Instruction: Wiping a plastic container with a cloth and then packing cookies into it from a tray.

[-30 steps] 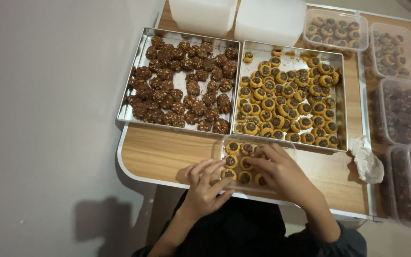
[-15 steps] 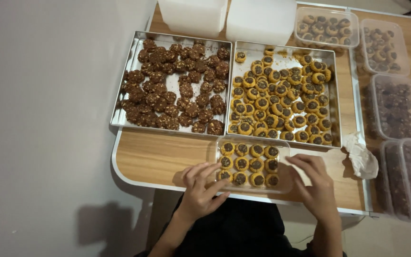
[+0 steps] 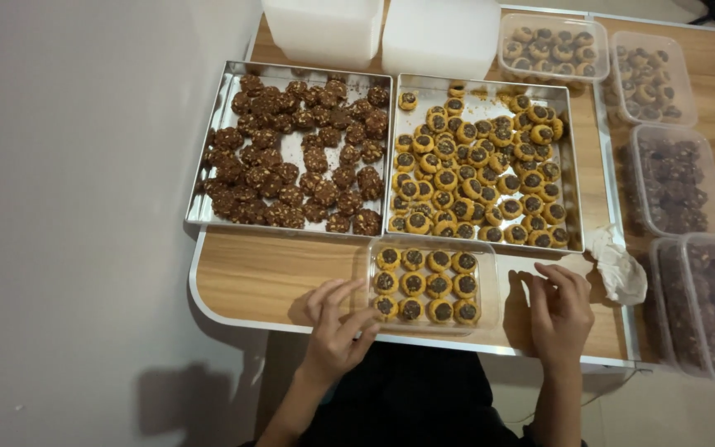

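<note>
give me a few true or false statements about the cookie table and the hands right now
1. The left hand touches the left side of the clear container. True.
2. The clear container holds dark chocolate cookies only. False: it holds yellow cookies with dark centres, in rows.
3. The right hand holds a cookie. False: it rests open on the table, right of the container, holding nothing.
4. The left metal tray holds dark brown cookies. True.
5. A crumpled white tissue lies right of the right hand. True.
6. The right metal tray is empty. False: it is nearly full of yellow cookies.
</note>
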